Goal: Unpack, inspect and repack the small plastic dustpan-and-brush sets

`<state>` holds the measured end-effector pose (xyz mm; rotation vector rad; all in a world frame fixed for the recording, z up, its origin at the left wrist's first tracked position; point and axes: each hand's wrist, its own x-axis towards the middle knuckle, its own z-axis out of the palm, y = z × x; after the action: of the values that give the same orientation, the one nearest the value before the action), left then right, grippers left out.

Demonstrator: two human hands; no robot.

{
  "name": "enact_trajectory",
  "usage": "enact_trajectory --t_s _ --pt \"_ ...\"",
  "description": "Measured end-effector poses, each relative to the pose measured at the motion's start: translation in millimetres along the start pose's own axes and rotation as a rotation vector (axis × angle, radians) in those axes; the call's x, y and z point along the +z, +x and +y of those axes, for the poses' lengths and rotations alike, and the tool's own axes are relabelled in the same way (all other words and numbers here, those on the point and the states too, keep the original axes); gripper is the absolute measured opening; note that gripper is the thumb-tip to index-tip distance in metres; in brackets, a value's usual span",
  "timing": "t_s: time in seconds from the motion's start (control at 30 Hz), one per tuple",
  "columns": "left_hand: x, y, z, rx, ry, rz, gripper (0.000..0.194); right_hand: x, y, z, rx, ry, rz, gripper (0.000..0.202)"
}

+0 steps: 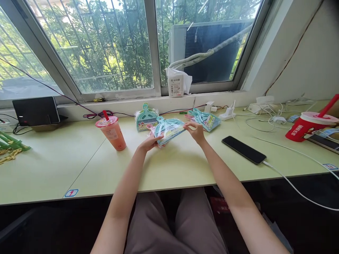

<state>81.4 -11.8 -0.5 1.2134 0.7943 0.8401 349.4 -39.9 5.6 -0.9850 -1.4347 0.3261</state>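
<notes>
Between my hands, just above the table (169, 169), is a light blue plastic-wrapped package (171, 131), tilted, with a small dustpan-like shape and a printed edge. My left hand (151, 141) grips its left end, thumb on top; a bit of pink shows beside the fingers. With thumb and fingers pinched, my right hand (195, 131) holds its right corner. Behind the left end stands a green dustpan-and-brush pack (146, 118) in clear wrap. Another blue wrapped pack (208, 120) lies behind my right hand, with some pink at its left side.
An orange drink cup (112, 133) stands to the left, a black phone (243, 149) with a white cable lies right. Further right are a red cup (304, 128) and tangled cables. A tablet (36, 111) stands back left; a tissue pack (177, 85) sits on the sill.
</notes>
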Motion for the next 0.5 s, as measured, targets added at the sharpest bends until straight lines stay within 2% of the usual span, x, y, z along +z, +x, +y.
enact_trajectory --t_s 0.1,0.27,0.4,0.5 --pt "4.6 -1 2 0.005 0.089 -0.029 0.062 2 -2 1 -0.034 -0.046 -0.001 0.012" --pt "11.3 -3 3 0.091 0.155 -0.034 0.061 3 -4 -3 -0.07 -0.073 0.02 0.01" --pt "14.8 -4 1 0.121 0.205 -0.055 0.063 1 -4 -8 -0.099 -0.039 0.021 0.01" --pt "15.0 -4 -1 0.131 0.212 -0.038 0.069 1 -6 -12 -0.066 0.008 -0.005 0.011"
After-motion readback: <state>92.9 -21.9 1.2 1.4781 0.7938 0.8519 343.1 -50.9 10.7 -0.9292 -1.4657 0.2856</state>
